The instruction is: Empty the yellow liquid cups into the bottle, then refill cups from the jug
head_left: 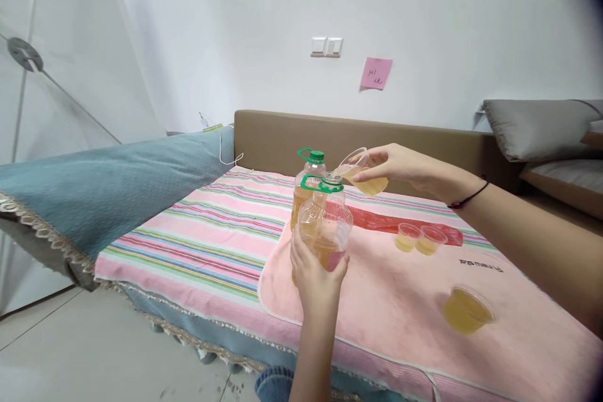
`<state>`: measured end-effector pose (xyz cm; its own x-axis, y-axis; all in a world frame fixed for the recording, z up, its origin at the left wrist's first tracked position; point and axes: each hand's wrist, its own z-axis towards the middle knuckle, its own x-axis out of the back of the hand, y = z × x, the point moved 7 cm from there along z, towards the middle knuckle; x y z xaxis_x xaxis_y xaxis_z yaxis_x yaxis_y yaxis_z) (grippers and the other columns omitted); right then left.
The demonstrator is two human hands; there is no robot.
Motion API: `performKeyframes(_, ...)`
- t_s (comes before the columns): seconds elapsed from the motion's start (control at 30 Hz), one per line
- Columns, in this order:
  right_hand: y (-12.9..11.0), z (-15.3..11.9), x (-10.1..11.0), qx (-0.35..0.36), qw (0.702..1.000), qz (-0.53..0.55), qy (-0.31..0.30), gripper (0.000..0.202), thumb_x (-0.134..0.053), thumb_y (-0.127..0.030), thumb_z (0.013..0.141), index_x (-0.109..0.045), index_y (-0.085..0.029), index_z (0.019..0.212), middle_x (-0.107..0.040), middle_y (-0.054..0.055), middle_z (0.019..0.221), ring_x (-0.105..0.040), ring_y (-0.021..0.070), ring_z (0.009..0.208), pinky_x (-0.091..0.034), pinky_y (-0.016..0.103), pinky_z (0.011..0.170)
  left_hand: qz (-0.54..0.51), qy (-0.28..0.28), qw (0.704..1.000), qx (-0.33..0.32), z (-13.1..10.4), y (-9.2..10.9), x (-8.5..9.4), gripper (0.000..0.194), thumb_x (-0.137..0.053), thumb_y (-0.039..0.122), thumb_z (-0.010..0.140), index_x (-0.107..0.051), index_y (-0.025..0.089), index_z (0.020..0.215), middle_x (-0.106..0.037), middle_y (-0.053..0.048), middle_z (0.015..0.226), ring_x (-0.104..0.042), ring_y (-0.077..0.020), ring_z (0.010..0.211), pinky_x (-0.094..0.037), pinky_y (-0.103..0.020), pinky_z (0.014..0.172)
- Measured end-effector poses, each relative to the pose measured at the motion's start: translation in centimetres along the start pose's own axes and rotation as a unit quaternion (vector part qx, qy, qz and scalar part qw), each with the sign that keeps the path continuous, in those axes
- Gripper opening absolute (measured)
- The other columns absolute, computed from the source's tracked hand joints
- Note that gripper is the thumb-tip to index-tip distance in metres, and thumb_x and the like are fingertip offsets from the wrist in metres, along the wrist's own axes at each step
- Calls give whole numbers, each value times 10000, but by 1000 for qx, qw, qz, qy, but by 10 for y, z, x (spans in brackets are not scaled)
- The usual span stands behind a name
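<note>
My left hand (318, 270) is wrapped round the lower part of a clear plastic bottle (346, 223) with a green neck ring and handle. The bottle has no cap on it and holds amber liquid. My right hand (389, 163) grips a clear plastic cup (372, 185), tilted with its rim at the bottle's mouth; yellowish liquid sits in the cup. Just behind stands a second bottle (301, 191) with a green cap (317, 155) and similar liquid. To the right are two small cups (407, 239) of yellow liquid, side by side.
Nearer on the right is another cup (466, 311) of yellow liquid. A pink mat (377, 308) and a red strip (377, 220) lie on the striped cover (207, 251). Behind runs a brown backrest (277, 138); a blue covered armrest (122, 176) is at left.
</note>
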<state>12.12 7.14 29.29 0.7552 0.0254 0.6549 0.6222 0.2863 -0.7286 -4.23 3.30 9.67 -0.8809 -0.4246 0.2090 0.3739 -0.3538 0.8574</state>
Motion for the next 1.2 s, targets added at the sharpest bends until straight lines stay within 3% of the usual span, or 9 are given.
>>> performKeyframes(0.27,8,18,4,20,998,-24,-50,172,-835,-436,617,-786,-314,728,-742,3,1118,-670,300,1033,-544,408,843,-8,-3,1000,1,2,0,0,985,-783,282,653,-231,193,1465,-403,-177,1484,-388,-329,1389,-337,-474,1144)
performKeyframes(0.77,7,30,13,5,993,-108,-48,199,-849,-487,584,-772,-337,691,-747,-32,1105,-643,322,1086,-514,425,886,-8,-3,1000,0,2,-1,0,973,-785,269,649,-246,204,1457,-412,-169,1477,-392,-323,1385,-341,-469,1139)
performKeyframes(0.93,3,32,20,9,993,-119,-13,237,-890,-446,515,-776,-355,702,-771,-21,973,-658,340,1028,-531,427,830,-6,-5,1000,0,2,0,0,977,-785,264,644,-244,209,1455,-409,-169,1476,-391,-322,1389,-340,-465,1139)
performKeyframes(1.2,5,37,14,8,986,-145,-78,290,-805,-553,594,-791,-355,806,-756,-15,1056,-649,300,999,-524,371,706,-1,-5,1000,2,2,-2,0,1000,-786,274,647,-225,194,1471,-406,-175,1479,-389,-322,1387,-344,-468,1139)
